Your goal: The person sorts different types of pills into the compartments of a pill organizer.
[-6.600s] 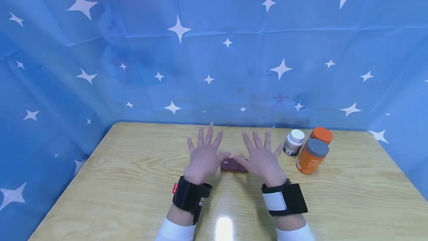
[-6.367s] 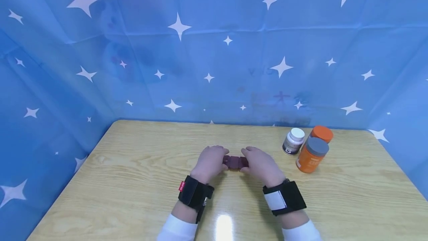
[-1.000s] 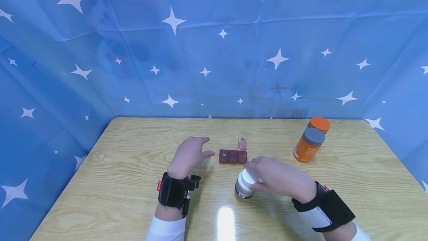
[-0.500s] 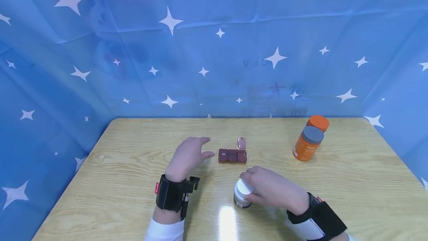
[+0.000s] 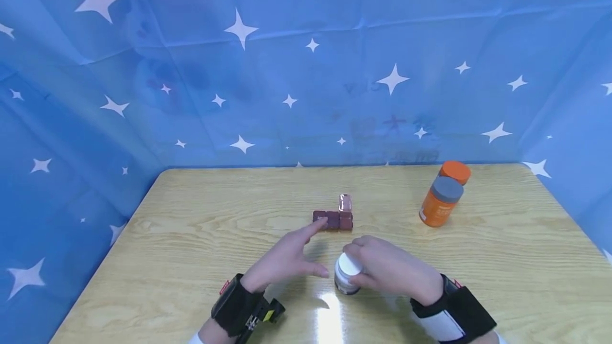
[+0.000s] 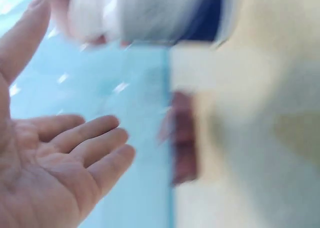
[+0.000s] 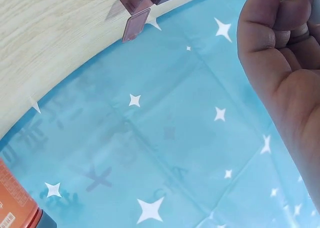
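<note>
My right hand [image 5: 394,267] grips a small white pill bottle [image 5: 340,279] by its white cap end, in front of the pill box. Whether the bottle touches the table is unclear. Just left of it, my left hand [image 5: 287,259] is spread with nothing in it; the left wrist view shows its palm [image 6: 55,173] and extended fingers below the blurred bottle [image 6: 165,12]. A dark purple pill box [image 5: 333,221] with three compartments lies behind both hands. Its right lid [image 5: 345,202] stands raised. My left index fingertip overlaps the box's left part in the head view.
Two jars stand at the back right of the wooden table [image 5: 191,227]: an orange one with a grey lid [image 5: 447,190] and, partly hidden behind it, one with an orange lid [image 5: 455,172]. A blue star-patterned cloth [image 5: 287,68] hangs behind and beside the table.
Since the oldest frames, the pill box's right lid has been raised and the white bottle brought from the back right. In the last half second, my left hand has moved closer to the bottle.
</note>
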The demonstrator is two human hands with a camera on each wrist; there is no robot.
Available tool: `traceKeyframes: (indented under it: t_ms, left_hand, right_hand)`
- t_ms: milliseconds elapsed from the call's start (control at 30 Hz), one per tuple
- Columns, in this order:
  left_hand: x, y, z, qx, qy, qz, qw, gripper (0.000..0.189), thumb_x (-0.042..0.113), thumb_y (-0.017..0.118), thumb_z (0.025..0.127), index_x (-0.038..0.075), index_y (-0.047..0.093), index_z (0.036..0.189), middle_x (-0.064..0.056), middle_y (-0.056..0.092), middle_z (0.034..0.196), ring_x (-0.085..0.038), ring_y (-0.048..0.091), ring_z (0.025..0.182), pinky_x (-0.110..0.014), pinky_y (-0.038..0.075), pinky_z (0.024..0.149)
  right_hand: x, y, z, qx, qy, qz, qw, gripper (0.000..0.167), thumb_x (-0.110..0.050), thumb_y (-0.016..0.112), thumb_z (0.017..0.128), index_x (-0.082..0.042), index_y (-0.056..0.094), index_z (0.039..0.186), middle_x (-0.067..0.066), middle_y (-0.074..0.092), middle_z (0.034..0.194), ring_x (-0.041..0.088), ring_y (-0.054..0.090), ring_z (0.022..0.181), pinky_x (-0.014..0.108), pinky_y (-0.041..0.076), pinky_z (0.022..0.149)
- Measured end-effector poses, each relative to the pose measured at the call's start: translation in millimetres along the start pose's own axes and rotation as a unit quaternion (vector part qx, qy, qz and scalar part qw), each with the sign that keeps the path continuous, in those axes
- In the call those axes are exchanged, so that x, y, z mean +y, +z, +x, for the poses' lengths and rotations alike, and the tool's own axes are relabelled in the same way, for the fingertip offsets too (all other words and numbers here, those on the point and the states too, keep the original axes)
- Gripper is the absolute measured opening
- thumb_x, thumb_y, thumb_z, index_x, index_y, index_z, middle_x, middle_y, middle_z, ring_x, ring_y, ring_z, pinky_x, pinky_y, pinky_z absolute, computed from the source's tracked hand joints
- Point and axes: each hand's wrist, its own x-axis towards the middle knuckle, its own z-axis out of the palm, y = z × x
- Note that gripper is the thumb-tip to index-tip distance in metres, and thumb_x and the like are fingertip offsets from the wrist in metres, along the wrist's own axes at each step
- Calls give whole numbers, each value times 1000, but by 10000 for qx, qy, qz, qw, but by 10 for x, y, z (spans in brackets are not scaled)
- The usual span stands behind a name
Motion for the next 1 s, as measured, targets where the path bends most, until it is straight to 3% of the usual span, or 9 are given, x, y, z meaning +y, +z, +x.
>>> traceKeyframes:
  t_ms: [233,433,600,833,1000]
  left_hand:
    - [-64,335,66,-421,-114,-373,9984,94,27,80,68,9,29,145,-5,38,147,-24,37,134,-40,34,108]
    - [-93,479,110,-468,182,-424,9978,80,22,82,65,14,44,135,2,57,129,-11,51,119,-26,39,102]
    - [-97,539,143,-448,297,-595,9968,68,26,80,70,17,48,129,4,62,115,-3,56,104,-18,43,88]
    - [-101,560,158,-315,318,-350,9984,60,28,79,70,19,53,123,7,64,109,2,56,94,-16,45,80]
    - [-94,569,144,-148,362,-151,9991,59,23,80,69,17,55,123,5,65,110,-1,58,98,-17,44,84]
  right_hand:
    - [8,-6,-9,-11,53,69,10000,30,-25,74,77,-8,61,99,-2,62,84,3,51,73,20,45,63]
    - [5,-6,-7,9,-18,67,10000,33,-25,73,78,-8,62,105,-1,64,89,3,53,76,21,46,65]
    - [7,0,-7,94,-100,-35,9999,29,-26,73,78,-10,63,101,-2,63,86,4,53,75,21,45,65]
    - [13,40,-46,289,-34,2,9996,32,-29,72,78,-10,63,102,-3,62,87,4,52,76,21,46,65]
    - [24,150,-154,724,328,147,9967,59,-48,69,76,-7,59,116,-1,62,99,8,57,87,27,50,75]
